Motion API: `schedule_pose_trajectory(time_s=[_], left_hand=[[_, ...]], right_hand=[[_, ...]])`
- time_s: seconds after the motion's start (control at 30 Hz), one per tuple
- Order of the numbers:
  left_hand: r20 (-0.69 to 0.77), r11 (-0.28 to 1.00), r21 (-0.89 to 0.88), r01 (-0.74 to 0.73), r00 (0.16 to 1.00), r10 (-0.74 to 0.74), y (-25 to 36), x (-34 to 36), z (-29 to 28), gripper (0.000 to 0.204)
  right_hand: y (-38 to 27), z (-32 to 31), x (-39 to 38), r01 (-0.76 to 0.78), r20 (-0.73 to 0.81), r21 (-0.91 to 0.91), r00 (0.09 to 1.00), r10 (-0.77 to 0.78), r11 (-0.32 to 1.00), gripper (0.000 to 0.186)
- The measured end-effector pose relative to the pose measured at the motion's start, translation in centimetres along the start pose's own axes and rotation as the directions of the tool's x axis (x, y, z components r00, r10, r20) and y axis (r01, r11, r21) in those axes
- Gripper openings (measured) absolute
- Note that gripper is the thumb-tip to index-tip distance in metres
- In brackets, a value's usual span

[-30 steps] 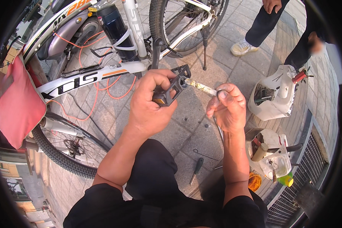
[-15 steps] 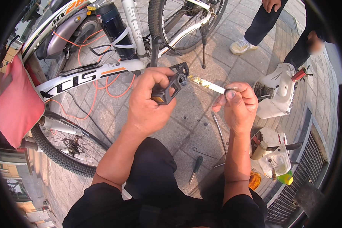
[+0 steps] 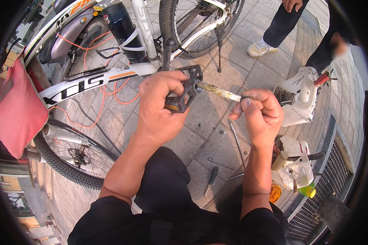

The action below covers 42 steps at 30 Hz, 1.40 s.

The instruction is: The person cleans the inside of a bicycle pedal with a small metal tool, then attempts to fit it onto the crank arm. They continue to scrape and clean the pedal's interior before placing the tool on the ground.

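Note:
My left hand (image 3: 161, 106) is closed round a black bicycle pedal (image 3: 178, 102) with an amber reflector, held up over the paving. Pinched in my right hand (image 3: 259, 116) is a thin flat metal strip (image 3: 221, 91) smeared with yellowish grease. The strip's far tip meets the round hole at the end of the pedal; how deep it reaches I cannot tell. Just beyond my left hand is the crank arm (image 3: 167, 55) of a white bicycle (image 3: 106, 77).
On the paving lie a screwdriver (image 3: 212, 179), a long metal rod (image 3: 237, 141) and several small dark parts. At right stand cut white plastic containers (image 3: 300, 96) and an orange grease tub (image 3: 274, 193) beside a floor grate (image 3: 327, 179). Another person's shoe (image 3: 261, 48) is at upper right.
The strip's visible face has turned from whitish to more yellow and greasy, and its angle has shifted slightly. My right hand has moved a little to the right. The pedal stays nearly in place.

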<state>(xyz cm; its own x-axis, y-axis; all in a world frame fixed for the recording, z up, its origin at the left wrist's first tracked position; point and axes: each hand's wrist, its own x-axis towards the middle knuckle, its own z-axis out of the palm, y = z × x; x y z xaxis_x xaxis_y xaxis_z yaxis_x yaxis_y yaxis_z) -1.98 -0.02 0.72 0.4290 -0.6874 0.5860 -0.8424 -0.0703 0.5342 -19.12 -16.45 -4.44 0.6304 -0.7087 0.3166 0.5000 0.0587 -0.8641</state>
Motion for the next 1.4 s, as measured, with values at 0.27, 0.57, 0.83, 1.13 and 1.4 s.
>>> schedule_pose_trajectory(time_s=[0.27, 0.57, 0.83, 1.13, 1.4], left_hand=[[0.008, 0.997, -0.053, 0.063, 0.998, -0.062, 0.1, -0.1, 0.2, 0.039], [0.026, 0.994, -0.067, 0.091, 0.996, -0.09, -0.3, 0.0, 0.1, 0.037], [-0.005, 0.957, -0.254, 0.14, 0.989, -0.146, -0.4, -0.6, -0.1, 0.034], [-0.009, 0.927, -0.312, 0.206, 0.976, -0.219, -1.2, -0.5, -0.5, 0.033], [0.031, 0.917, -0.289, 0.276, 0.96, -0.279, -2.0, -0.5, -1.2, 0.035]], right_hand=[[-0.4, -0.9, 0.4, 0.01, 0.001, -0.02, 1.0, -0.01, 1.0, 0.01], [0.8, -2.1, 1.6, 0.038, -0.034, 0.017, 0.999, -0.038, 0.999, 0.011], [10.6, -6.6, 3.6, -0.412, -0.26, -0.195, 0.897, 0.358, 0.89, 0.018], [24.1, -9.3, -0.8, -0.647, -0.378, -0.377, 0.761, 0.528, 0.663, 0.025], [29.8, -8.7, -1.0, -0.73, -0.44, -0.363, 0.682, 0.584, 0.579, 0.026]])
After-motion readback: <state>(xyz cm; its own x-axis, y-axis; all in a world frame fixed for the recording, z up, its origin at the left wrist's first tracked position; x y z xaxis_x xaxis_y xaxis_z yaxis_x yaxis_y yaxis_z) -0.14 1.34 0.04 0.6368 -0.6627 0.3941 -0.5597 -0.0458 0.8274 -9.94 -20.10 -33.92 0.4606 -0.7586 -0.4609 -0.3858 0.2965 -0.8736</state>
